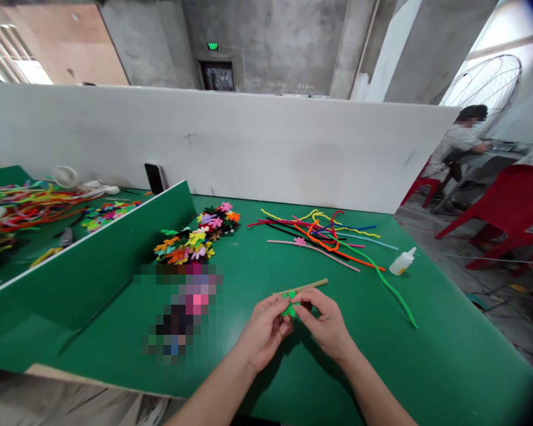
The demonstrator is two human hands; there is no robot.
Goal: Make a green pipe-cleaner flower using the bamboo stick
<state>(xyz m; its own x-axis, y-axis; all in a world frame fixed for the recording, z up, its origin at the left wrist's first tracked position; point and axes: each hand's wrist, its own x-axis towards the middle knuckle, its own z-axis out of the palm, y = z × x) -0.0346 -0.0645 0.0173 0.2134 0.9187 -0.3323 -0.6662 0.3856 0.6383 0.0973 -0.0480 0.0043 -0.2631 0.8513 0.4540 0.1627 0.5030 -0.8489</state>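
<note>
Between my two hands is a small bright green pipe-cleaner flower (291, 303). My left hand (266, 331) pinches its left side, with the other fingers curled beneath. On the right side, the thumb and forefinger of my right hand (323, 319) close on a petal. Just beyond the fingers, a thin tan stick (313, 286) lies on the green table, its left part behind the hands. Farther off, a pale pink pipe cleaner (324, 251) lies with a pink flower (299, 241) on it.
Loose coloured pipe cleaners (328, 229) lie beyond my hands, a long green one (395, 290) trailing right. A small white squeeze bottle (402, 261) stands at right. Colourful flowers (190, 242) are piled left, beside a green divider (115, 248). A white panel (293, 148) closes the back.
</note>
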